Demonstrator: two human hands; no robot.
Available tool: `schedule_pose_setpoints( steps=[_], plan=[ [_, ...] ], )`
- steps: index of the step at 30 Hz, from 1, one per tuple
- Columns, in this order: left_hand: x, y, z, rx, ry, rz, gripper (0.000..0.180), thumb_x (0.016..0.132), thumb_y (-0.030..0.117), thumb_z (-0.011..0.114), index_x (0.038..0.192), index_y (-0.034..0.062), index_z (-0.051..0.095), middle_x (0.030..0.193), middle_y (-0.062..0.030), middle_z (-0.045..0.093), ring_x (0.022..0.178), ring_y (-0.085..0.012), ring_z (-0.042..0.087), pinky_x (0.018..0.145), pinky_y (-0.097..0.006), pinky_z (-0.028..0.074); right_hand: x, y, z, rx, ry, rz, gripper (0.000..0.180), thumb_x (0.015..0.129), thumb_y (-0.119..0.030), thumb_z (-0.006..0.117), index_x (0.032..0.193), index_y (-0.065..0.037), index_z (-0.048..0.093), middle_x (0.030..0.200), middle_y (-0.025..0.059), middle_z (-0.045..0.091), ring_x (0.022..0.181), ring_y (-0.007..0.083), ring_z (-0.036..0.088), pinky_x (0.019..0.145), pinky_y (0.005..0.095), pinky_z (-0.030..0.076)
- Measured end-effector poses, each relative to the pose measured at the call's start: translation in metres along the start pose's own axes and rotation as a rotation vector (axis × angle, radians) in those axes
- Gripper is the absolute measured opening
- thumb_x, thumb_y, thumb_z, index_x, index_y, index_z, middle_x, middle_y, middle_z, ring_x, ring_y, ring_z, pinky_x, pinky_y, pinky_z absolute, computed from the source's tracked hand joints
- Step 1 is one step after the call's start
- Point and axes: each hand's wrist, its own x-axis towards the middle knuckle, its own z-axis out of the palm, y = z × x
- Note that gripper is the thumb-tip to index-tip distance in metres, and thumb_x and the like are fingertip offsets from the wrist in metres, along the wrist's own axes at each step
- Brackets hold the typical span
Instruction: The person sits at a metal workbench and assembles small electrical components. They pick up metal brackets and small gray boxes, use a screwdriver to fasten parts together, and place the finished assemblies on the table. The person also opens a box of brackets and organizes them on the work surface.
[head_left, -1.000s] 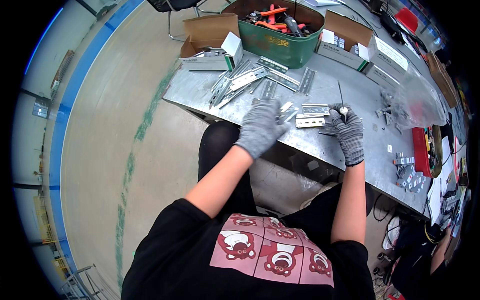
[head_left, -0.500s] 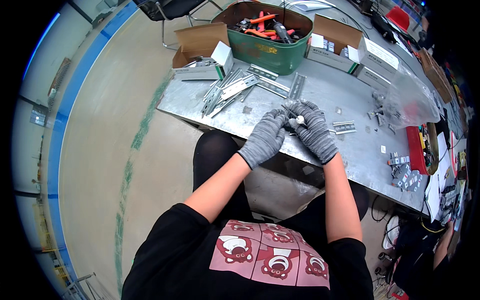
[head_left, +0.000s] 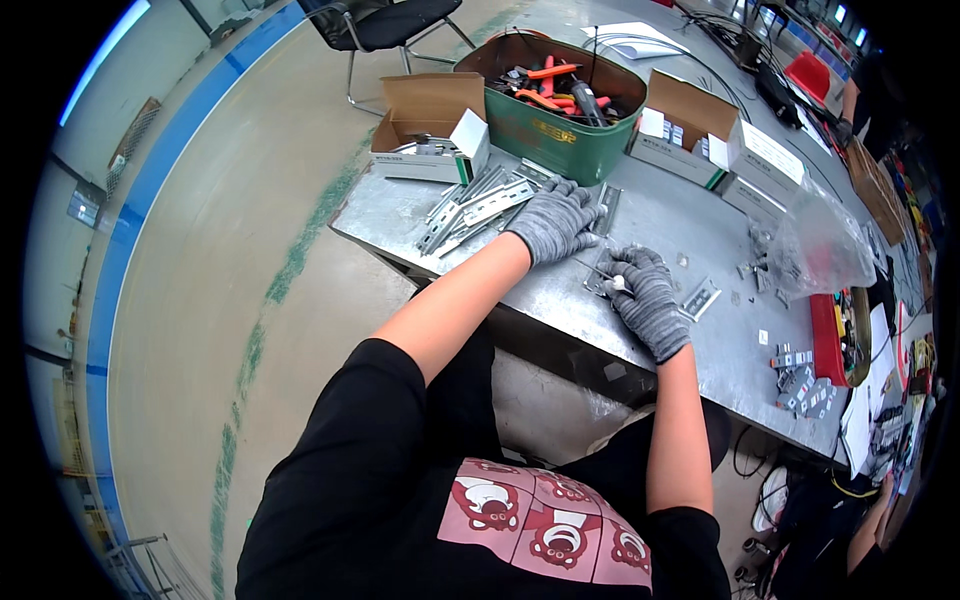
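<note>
Here, gloved right hand (head_left: 645, 295) pinches a small metal piece (head_left: 618, 283) over the steel table (head_left: 690, 345). Gloved left hand (head_left: 553, 218) reaches forward, fingers spread flat on the metal brackets (head_left: 478, 208), gripping nothing. Beyond: open cardboard box (head_left: 430, 135), green tool bin (head_left: 560, 100).

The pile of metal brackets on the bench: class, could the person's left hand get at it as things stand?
Probably yes. The gloved left hand already rests beside the pile of metal brackets, with nothing lying between them on the metal bench.
</note>
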Motion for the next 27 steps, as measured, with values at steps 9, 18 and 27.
schedule_pose_setpoints(
  steps=[9,18,27],
  plan=[
    [-0.035,0.008,0.002,0.028,-0.017,-0.180,0.047,0.095,0.043,0.049,0.125,0.0080,0.060,0.131,-0.0173,0.053,0.123,-0.0314,0.049,0.109,-0.044,0.032,-0.003,0.010,0.011,0.032,0.045,-0.002,0.028,0.078,-0.014,0.068,0.104,-0.005,0.070,0.119,0.0165,0.061,0.117,0.0381,0.050,0.105,0.0453,0.039],
    [-0.110,-0.038,-0.018,-0.280,0.560,-0.510,0.041,0.083,0.035,0.069,0.114,0.0079,0.064,0.120,-0.0181,0.059,0.112,-0.0320,0.056,0.098,-0.042,0.043,-0.002,0.007,0.011,0.020,0.064,0.014,0.031,0.078,-0.014,0.069,0.108,-0.009,0.070,0.119,0.0148,0.062,0.119,0.0378,0.049,0.105,0.0456,0.038],
    [-0.186,-0.086,0.013,-0.451,0.355,-0.805,0.037,0.078,0.026,0.075,0.107,0.0038,0.066,0.107,-0.0173,0.061,0.102,-0.0330,0.057,0.093,-0.042,0.046,-0.005,-0.004,0.009,-0.028,0.111,-0.007,0.031,0.080,-0.009,0.068,0.111,-0.010,0.070,0.121,0.0115,0.063,0.123,0.0352,0.047,0.109,0.0450,0.034]
  ],
)
